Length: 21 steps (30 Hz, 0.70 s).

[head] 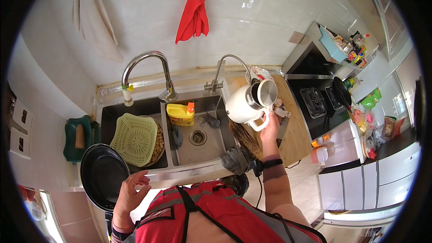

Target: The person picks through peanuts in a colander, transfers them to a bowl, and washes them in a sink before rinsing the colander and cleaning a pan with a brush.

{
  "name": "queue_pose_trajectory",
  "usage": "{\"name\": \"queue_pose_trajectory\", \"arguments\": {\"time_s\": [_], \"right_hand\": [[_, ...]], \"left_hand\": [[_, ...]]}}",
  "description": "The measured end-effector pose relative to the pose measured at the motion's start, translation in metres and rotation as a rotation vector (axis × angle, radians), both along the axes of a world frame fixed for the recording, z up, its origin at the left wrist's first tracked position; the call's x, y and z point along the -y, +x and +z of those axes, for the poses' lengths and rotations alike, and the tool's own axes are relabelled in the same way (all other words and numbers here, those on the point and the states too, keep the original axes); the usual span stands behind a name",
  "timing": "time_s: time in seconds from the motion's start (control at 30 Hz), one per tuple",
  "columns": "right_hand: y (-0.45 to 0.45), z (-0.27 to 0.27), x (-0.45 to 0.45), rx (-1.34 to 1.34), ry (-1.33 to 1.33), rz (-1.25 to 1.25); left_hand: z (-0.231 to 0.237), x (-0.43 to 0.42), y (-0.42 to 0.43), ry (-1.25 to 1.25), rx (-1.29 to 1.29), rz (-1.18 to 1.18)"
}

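Observation:
My right hand point(270, 129) grips the handle of a white electric kettle point(240, 104), which is tilted with its lid raised. The kettle's mouth is under the end of a slim gooseneck tap point(233, 56), at the right of the double sink. Whether water runs cannot be seen. My left hand point(132, 189) holds nothing, fingers apart and slightly curled, beside a black frying pan point(104, 175) at the sink's front left. A green plastic colander point(135, 140) lies over a basket of peanuts point(158, 145) in the left basin. A yellow bottle point(179, 114) with an orange cap stands in the right basin.
A large chrome faucet point(148, 54) arches over the left basin. Right of the sink are a straw brush point(245, 138), a grey cloth point(236, 160) and a wooden cutting board point(295, 131) with raw meat pieces point(280, 111). Farther right is a gas hob point(314, 103).

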State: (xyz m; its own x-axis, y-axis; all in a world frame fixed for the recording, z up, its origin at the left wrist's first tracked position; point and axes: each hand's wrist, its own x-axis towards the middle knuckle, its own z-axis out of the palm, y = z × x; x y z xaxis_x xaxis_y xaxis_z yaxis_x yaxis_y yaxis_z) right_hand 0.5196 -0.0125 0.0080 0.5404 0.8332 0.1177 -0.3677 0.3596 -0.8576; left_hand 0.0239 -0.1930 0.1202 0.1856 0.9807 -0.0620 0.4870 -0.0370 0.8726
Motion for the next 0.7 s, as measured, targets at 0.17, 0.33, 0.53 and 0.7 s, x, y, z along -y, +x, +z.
{"name": "queue_pose_trajectory", "arguments": {"time_s": [0.17, 0.33, 0.53, 0.7], "right_hand": [[-0.014, 0.001, -0.008, 0.006, -0.022, -0.011], [-0.010, -0.005, -0.011, 0.000, -0.042, 0.006], [0.003, -0.011, -0.015, 0.089, -0.068, 0.047], [-0.007, -0.004, -0.013, 0.087, -0.108, 0.066]], "left_hand": [[-0.004, -0.002, -0.001, -0.014, 0.009, -0.013], [-0.007, -0.005, -0.001, 0.010, 0.009, -0.012], [-0.003, -0.009, 0.001, 0.033, -0.023, -0.044], [-0.009, -0.006, 0.000, 0.028, 0.002, -0.042]]}}
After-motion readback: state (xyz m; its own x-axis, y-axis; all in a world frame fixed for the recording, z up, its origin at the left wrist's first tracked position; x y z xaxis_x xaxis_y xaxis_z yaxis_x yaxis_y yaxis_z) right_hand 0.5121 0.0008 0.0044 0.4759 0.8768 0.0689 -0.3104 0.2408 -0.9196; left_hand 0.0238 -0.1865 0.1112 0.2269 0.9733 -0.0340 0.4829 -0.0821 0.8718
